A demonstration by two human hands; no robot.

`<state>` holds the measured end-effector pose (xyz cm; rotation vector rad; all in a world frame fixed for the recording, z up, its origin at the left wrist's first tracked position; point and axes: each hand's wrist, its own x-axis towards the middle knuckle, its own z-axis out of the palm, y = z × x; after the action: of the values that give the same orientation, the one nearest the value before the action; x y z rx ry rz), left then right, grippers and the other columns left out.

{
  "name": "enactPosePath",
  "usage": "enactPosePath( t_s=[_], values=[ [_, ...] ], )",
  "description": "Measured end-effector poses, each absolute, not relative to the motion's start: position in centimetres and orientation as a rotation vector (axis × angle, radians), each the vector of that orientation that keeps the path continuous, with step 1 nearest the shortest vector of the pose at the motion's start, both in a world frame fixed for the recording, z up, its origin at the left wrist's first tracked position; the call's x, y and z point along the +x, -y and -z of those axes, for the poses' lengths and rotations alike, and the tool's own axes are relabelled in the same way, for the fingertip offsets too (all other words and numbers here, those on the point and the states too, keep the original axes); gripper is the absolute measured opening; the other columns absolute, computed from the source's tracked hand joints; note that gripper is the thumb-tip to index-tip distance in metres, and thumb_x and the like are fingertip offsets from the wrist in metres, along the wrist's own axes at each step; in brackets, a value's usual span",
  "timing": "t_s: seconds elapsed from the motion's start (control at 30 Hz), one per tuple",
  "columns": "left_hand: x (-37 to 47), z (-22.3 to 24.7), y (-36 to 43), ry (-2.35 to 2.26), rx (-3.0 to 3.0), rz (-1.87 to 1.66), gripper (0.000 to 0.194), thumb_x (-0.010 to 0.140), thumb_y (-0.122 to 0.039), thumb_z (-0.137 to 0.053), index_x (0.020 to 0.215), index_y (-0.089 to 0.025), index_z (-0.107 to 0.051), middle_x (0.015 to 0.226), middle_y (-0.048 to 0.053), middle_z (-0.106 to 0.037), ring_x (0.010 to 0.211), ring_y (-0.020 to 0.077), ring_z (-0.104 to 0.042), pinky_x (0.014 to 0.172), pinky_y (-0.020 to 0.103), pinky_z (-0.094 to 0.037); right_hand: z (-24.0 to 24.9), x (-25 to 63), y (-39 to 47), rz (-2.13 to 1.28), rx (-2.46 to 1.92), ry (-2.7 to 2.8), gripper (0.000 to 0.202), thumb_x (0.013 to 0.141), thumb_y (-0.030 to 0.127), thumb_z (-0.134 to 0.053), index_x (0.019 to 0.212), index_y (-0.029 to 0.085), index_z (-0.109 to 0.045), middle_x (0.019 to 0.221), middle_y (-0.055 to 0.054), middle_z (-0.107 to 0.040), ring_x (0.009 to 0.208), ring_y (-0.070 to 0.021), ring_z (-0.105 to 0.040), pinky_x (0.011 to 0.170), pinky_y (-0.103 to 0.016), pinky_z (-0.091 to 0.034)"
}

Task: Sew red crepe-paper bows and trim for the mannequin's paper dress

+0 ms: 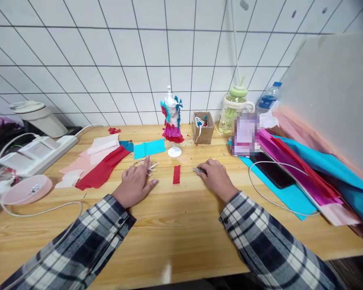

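Note:
My left hand rests on the table with its fingers apart, the index finger stretched forward. Beside its fingertips lie thin whitish strips, partly hidden by the hand. My right hand is closed over a small metal tool; only its narrow end shows, so its kind is unclear. Between the hands a short red cloth strip lies flat. Behind it stands a white mini dress form, dressed in a magenta ruffled skirt with red trim and teal bows.
Left are cloth pieces, a pink dish and a power strip with a cable. A turquoise piece and a cardboard box stand behind. Right are a drink bottle, a phone and folded fabrics.

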<state>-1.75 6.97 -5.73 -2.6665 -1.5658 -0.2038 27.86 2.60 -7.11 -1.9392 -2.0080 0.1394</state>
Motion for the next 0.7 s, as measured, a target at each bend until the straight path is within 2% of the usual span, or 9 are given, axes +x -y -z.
enactPosePath(
  t_s=[0.07,0.13,0.2,0.3,0.4,0.53,0.63,0.7],
  values=[
    [-1.6,5.8,-6.8,1.598,-2.634,0.188,0.076,0.089,-0.052,-0.039,0.150,-0.016,-0.011,0.128,0.017,-0.053,0.114,0.0336,-0.048,0.088,0.044,-0.033,7.4,28.0,-2.6,-0.157,-1.960,2.005,0.018,0.085,0.037,-0.060,0.099,0.028,-0.067,0.094,-0.005,-0.060,0.094,-0.0220,-0.051,0.078,-0.034,-0.035],
    [-1.5,5.4,-6.4,1.631,-2.537,0.196,0.069,0.086,-0.052,-0.043,0.146,-0.020,-0.027,0.125,0.015,-0.055,0.111,0.0342,-0.048,0.086,0.046,-0.033,7.3,28.0,-2.3,-0.161,-1.957,1.962,0.024,0.082,0.038,-0.064,0.104,0.029,-0.066,0.097,-0.004,-0.061,0.096,-0.0227,-0.052,0.079,-0.034,-0.035],
    [-1.6,4.6,-5.8,1.643,-2.428,0.211,0.059,0.084,-0.053,-0.047,0.135,-0.024,-0.045,0.117,0.014,-0.058,0.104,0.0347,-0.050,0.084,0.048,-0.033,6.9,27.5,-2.0,-0.118,-1.900,1.906,0.031,0.081,0.036,-0.065,0.110,0.026,-0.063,0.102,-0.005,-0.060,0.099,-0.0230,-0.051,0.081,-0.034,-0.036],
    [-1.8,3.2,-5.0,1.602,-2.348,0.280,0.038,0.085,-0.046,-0.049,0.111,-0.024,-0.064,0.103,0.012,-0.062,0.095,0.0326,-0.052,0.082,0.049,-0.033,6.0,25.9,-1.6,-0.048,-1.732,1.922,0.022,0.086,0.032,-0.057,0.106,0.022,-0.063,0.100,-0.006,-0.061,0.096,-0.0211,-0.051,0.083,-0.032,-0.036],
    [-0.8,2.5,-4.7,1.451,-2.445,0.398,0.030,0.090,-0.035,-0.044,0.098,-0.021,-0.069,0.092,0.011,-0.063,0.091,0.0281,-0.053,0.081,0.044,-0.037,5.7,23.7,-2.0,-0.049,-1.608,2.090,0.017,0.090,0.031,-0.052,0.096,0.023,-0.066,0.091,-0.005,-0.062,0.090,-0.0197,-0.050,0.081,-0.031,-0.035],
    [2.4,3.7,-5.9,1.243,-2.825,0.508,0.030,0.093,-0.030,-0.043,0.097,-0.022,-0.072,0.085,0.007,-0.066,0.084,0.0208,-0.055,0.080,0.035,-0.041,6.3,22.0,-2.6,-0.067,-1.594,2.258,0.013,0.087,0.030,-0.056,0.088,0.024,-0.068,0.085,-0.003,-0.062,0.086,-0.0191,-0.049,0.075,-0.031,-0.032],
    [4.2,5.2,-7.2,1.178,-2.976,0.485,0.025,0.089,-0.024,-0.050,0.096,-0.025,-0.073,0.095,0.005,-0.068,0.090,0.0200,-0.055,0.083,0.035,-0.041,6.3,22.0,-2.3,-0.079,-1.582,2.326,0.015,0.089,0.033,-0.055,0.088,0.026,-0.068,0.084,-0.002,-0.062,0.084,-0.0188,-0.048,0.073,-0.031,-0.029],
    [4.5,5.7,-7.6,1.195,-3.013,0.463,0.023,0.087,-0.026,-0.053,0.098,-0.029,-0.073,0.104,0.004,-0.068,0.095,0.0212,-0.054,0.086,0.037,-0.040,6.0,22.2,-1.7,-0.069,-1.552,2.370,0.019,0.091,0.034,-0.051,0.088,0.029,-0.069,0.084,-0.002,-0.063,0.085,-0.0191,-0.046,0.073,-0.032,-0.028]
  ],
)
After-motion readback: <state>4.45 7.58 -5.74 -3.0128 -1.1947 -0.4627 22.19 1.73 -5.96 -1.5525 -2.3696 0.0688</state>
